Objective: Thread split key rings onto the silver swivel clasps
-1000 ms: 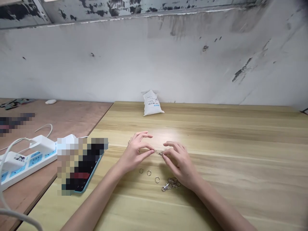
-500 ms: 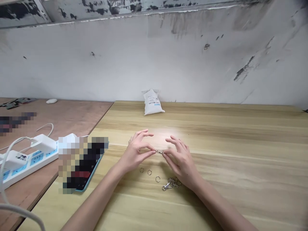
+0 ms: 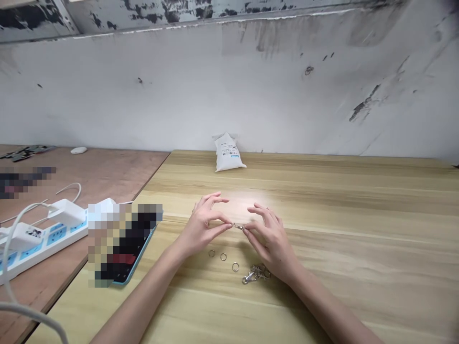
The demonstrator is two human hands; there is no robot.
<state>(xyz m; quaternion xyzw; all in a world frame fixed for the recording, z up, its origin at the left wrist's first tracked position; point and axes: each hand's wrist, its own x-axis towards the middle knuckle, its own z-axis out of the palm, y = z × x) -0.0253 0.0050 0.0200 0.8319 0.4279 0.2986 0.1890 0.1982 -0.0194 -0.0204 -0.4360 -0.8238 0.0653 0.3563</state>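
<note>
My left hand (image 3: 204, 229) and my right hand (image 3: 269, 236) hover above a pale wood-grain table (image 3: 322, 200), their fingertips facing each other. Between them, a small metal split ring (image 3: 233, 224) is pinched by my left thumb and forefinger. My right fingertips pinch a small metal clasp (image 3: 240, 228), which touches the ring. Below my hands lie several loose metal rings, one of them a split ring (image 3: 223, 257). A tangled group of metal lobster clasps (image 3: 256, 274) sits just under my right palm.
A white bag (image 3: 228, 154) leans against the white stained wall at the table's far edge. To the left, a pixelated object lies on a blue-edged device (image 3: 134, 260). A white power strip (image 3: 43, 236) and white cables rest on a lower plywood table (image 3: 103, 177).
My hands have drawn slightly closer, and the ring and clasp, apart a second ago, now touch between my fingertips. The view has shifted a little.
</note>
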